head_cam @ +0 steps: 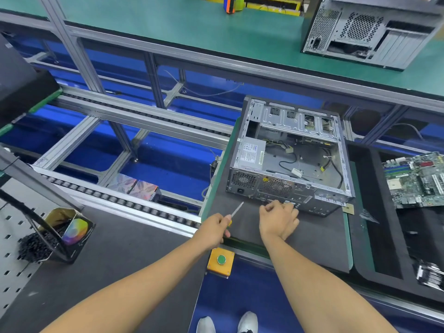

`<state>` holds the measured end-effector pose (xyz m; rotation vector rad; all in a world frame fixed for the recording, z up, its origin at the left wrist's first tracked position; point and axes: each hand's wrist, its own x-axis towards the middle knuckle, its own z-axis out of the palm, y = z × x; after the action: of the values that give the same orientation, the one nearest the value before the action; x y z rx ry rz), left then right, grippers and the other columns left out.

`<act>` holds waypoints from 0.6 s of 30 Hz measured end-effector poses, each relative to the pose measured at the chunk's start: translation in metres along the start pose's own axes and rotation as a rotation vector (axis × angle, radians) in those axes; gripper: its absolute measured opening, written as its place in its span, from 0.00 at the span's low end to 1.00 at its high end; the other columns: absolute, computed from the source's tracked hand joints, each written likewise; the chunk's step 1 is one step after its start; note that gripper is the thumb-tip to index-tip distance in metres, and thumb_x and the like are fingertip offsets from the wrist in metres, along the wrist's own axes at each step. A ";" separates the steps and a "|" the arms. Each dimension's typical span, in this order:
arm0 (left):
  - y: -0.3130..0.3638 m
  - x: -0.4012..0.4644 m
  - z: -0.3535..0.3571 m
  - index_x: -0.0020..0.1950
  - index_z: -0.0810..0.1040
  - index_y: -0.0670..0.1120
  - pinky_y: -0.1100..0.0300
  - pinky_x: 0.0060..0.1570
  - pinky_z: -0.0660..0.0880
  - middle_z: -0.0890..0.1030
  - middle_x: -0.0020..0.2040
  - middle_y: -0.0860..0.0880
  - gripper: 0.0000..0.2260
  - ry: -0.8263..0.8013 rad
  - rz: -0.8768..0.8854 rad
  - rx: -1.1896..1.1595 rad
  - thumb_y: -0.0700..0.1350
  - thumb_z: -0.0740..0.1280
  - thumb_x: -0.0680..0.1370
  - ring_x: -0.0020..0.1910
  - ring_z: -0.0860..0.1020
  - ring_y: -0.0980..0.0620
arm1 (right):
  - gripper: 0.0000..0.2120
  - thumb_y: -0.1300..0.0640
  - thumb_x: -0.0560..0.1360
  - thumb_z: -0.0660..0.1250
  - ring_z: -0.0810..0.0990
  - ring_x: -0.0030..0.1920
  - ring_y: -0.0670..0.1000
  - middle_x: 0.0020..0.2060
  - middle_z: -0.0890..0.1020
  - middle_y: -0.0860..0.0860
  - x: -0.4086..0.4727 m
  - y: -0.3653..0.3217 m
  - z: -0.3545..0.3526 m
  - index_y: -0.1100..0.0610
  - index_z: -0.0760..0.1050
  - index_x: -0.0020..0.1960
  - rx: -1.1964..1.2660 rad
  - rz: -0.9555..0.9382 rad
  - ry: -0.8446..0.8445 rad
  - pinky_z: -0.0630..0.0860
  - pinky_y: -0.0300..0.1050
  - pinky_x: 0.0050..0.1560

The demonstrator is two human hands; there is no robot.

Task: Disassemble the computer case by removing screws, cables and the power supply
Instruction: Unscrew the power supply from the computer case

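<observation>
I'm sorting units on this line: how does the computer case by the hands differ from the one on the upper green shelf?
The near case lies on its side on the dark mat, open, with power supply and loose cables showing; the shelf case stands upright and its inside is hidden. The right hand is at the near case's rear panel, while nothing touches the shelf case. Both show perforated grey metal rear panels.
</observation>
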<state>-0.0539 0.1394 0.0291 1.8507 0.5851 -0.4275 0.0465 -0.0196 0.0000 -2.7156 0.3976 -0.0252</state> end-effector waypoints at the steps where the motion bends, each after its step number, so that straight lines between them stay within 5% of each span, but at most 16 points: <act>1: 0.000 0.001 0.001 0.58 0.75 0.39 0.61 0.31 0.68 0.83 0.44 0.47 0.20 0.000 0.001 0.003 0.55 0.56 0.86 0.35 0.74 0.50 | 0.08 0.44 0.73 0.71 0.70 0.54 0.54 0.46 0.70 0.47 0.000 0.002 0.000 0.45 0.77 0.38 -0.020 0.016 -0.001 0.65 0.50 0.56; 13: -0.007 0.009 0.004 0.58 0.75 0.40 0.59 0.31 0.71 0.81 0.42 0.48 0.19 0.038 -0.052 -0.158 0.55 0.56 0.87 0.34 0.73 0.51 | 0.03 0.46 0.76 0.70 0.70 0.61 0.58 0.57 0.76 0.53 0.006 0.013 0.007 0.43 0.80 0.47 -0.018 0.169 -0.142 0.68 0.52 0.61; 18: -0.016 0.016 0.001 0.55 0.76 0.44 0.60 0.29 0.71 0.83 0.42 0.48 0.17 0.110 -0.049 -0.202 0.56 0.56 0.86 0.33 0.74 0.52 | 0.07 0.49 0.73 0.70 0.69 0.55 0.54 0.52 0.75 0.50 -0.003 0.008 0.008 0.47 0.76 0.51 0.008 -0.194 0.048 0.67 0.51 0.55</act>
<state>-0.0507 0.1456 0.0076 1.6767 0.7227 -0.2890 0.0415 -0.0230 -0.0102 -2.7396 0.1459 -0.1452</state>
